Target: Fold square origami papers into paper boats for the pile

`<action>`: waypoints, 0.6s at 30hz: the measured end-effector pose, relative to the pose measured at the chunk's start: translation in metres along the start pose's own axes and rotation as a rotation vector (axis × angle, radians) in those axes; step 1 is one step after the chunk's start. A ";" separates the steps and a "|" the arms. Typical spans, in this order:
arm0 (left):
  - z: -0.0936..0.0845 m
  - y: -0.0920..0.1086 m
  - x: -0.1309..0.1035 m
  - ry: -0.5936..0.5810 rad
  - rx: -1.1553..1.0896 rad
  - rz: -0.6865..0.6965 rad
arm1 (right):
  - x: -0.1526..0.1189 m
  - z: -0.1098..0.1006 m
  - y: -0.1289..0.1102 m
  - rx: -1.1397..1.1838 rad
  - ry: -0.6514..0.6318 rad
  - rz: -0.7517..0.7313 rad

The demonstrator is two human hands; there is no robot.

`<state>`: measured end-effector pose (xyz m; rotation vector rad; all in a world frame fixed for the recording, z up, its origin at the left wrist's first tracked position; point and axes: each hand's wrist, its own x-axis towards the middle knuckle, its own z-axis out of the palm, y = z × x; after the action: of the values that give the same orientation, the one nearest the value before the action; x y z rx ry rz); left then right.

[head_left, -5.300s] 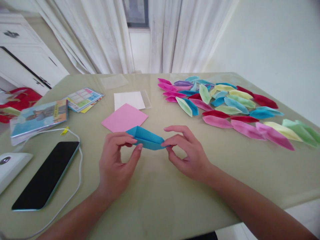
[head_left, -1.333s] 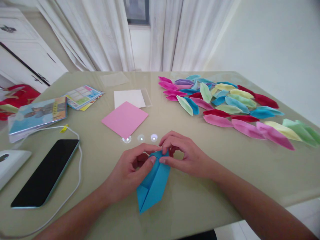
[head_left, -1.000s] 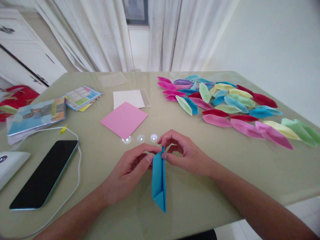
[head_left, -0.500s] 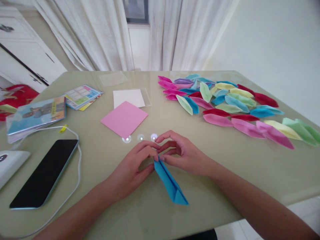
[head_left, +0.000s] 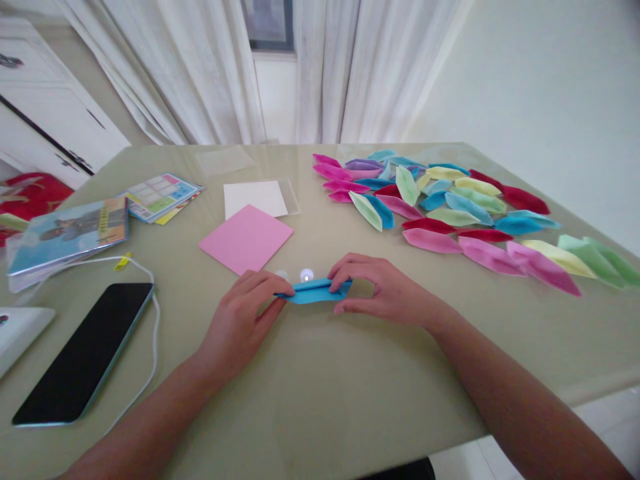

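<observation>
A folded strip of blue origami paper [head_left: 313, 293] lies crosswise between my two hands, a lengthwise fold running along its middle. My left hand [head_left: 245, 312] pinches its left tip between thumb and fingers. At the other end, my right hand [head_left: 375, 285] has its fingertips over the paper and the thumb at its near edge. Just beyond the strip rests a square of pink paper [head_left: 247, 237], partly over a white sheet [head_left: 253, 198] in a clear sleeve.
Many folded paper pieces [head_left: 435, 241] in several colours spread over the table's right side. On the left are a phone [head_left: 85, 353], a white cable [head_left: 156, 333], a picture booklet [head_left: 70, 230], printed cards [head_left: 163, 195] and a white device [head_left: 23, 333]. A clear sleeve [head_left: 225, 159] lies at the back.
The blue paper has turned from pointing toward me to lying crosswise, farther from me. My hands have moved apart, from one shared end to opposite ends.
</observation>
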<state>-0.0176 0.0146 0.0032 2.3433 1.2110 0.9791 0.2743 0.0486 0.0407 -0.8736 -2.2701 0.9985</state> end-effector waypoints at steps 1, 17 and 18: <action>0.000 -0.002 0.000 -0.012 0.013 0.005 | 0.000 0.000 0.003 -0.044 -0.005 -0.019; 0.005 -0.006 0.001 -0.042 0.070 0.006 | 0.004 0.018 0.021 -0.303 0.086 0.006; 0.005 -0.004 0.001 -0.026 0.065 -0.010 | 0.004 0.019 0.020 -0.301 0.105 0.005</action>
<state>-0.0165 0.0179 -0.0023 2.3900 1.2611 0.9165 0.2660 0.0535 0.0150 -1.0282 -2.3628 0.6048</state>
